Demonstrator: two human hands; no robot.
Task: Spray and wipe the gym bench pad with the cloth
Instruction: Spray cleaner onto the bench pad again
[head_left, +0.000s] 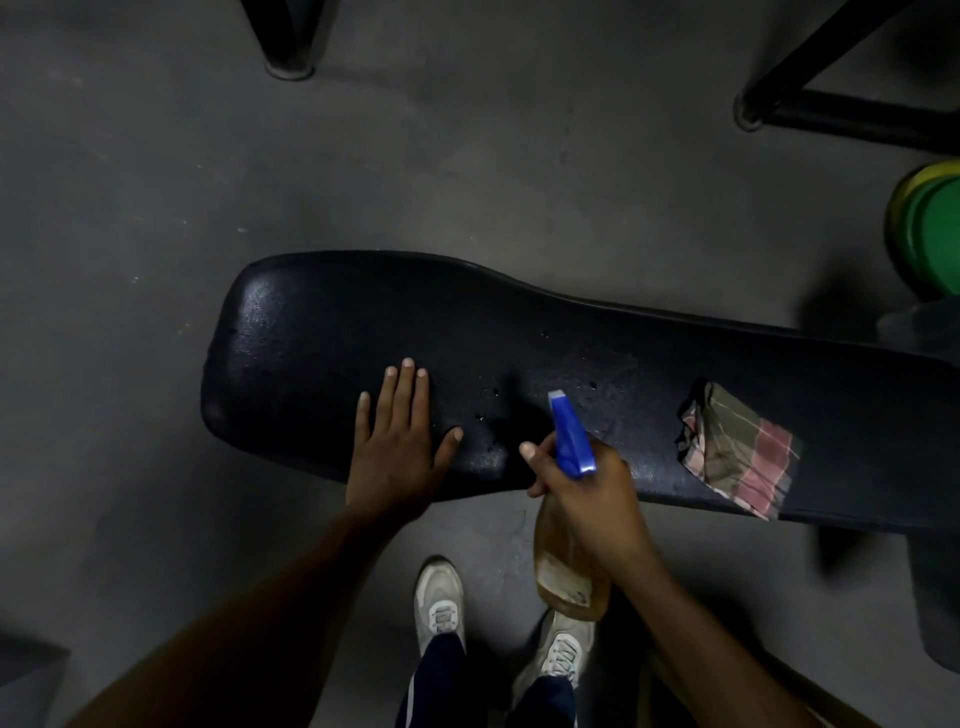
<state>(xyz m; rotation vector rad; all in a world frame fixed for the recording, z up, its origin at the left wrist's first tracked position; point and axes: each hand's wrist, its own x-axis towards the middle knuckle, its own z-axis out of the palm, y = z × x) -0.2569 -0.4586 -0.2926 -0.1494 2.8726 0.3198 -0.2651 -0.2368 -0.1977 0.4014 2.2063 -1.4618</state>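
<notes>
The black gym bench pad (311, 343) stretches from the left-centre to the right edge. My left hand (400, 436) rests flat on its near left part, fingers straight. My right hand (587, 483) grips a spray bottle (571, 436) with a blue trigger head and an amber body, nozzle aimed over the pad's middle. Small wet droplets dot the pad between my two hands. A folded plaid cloth (737, 447) lies on the pad to the right of the bottle, untouched.
Grey floor surrounds the bench. Black metal frame legs (288, 47) stand at the top, another frame (810, 104) at the top right. Green and yellow weight plates (930, 228) sit at the right edge. My white shoes (441, 597) stand just below the pad.
</notes>
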